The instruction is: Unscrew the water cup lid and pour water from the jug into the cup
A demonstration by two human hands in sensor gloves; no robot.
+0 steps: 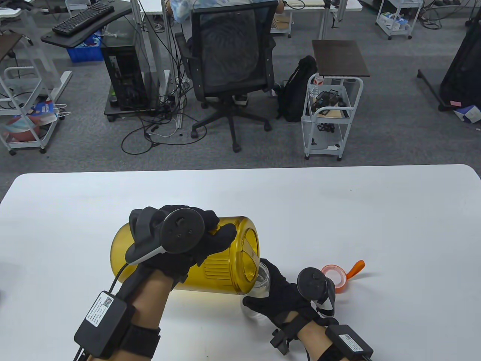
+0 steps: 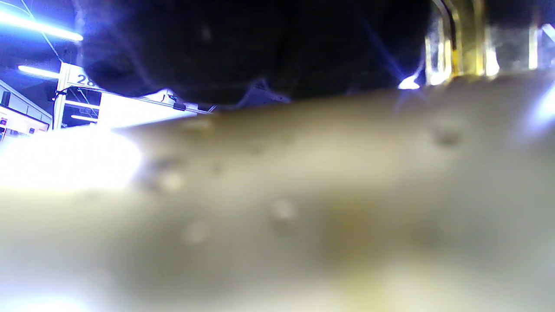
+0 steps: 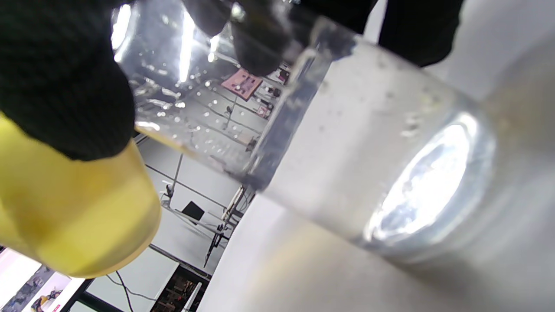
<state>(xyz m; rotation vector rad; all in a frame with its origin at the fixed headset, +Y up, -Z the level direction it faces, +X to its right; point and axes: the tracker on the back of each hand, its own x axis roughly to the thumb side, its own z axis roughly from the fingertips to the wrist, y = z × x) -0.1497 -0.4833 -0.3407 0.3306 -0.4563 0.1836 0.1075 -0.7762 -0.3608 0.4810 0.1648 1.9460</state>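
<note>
**Jug tipped over the cup mouth: spill risks and legible marks**

The left hand (image 1: 195, 240) has its grip wrapped over the yellow jug (image 1: 225, 263), which lies nearly on its side, spout end down toward 4 o'clock. The right hand (image 1: 278, 297) curls its grip round the clear cup (image 1: 263, 280), which stands on the white bench (image 1: 338, 210) just below the jug's lid end. The orange-rimmed cup lid (image 1: 335, 275) lies off the cup at its 3 o'clock, so the pour looks to be the step in hand.

Likely trouble:
- The jug mouth is far wider than the cup's. A steeper tilt could send water over the rim and onto the bench and glove.
- The right wrist view shows the cup (image 3: 329, 143) already holding water, so it may overflow if the tilt is not eased in time.
- The jug is bulky and held from above, so a slipping glove could drop it against the cup and tip it.

Writing: the left wrist view shows what may be "28" on a white frame (image 2: 84, 80), partly hidden. The labels on the wrist boxes are too small to read. No brand is legible on jug or cup.
</note>
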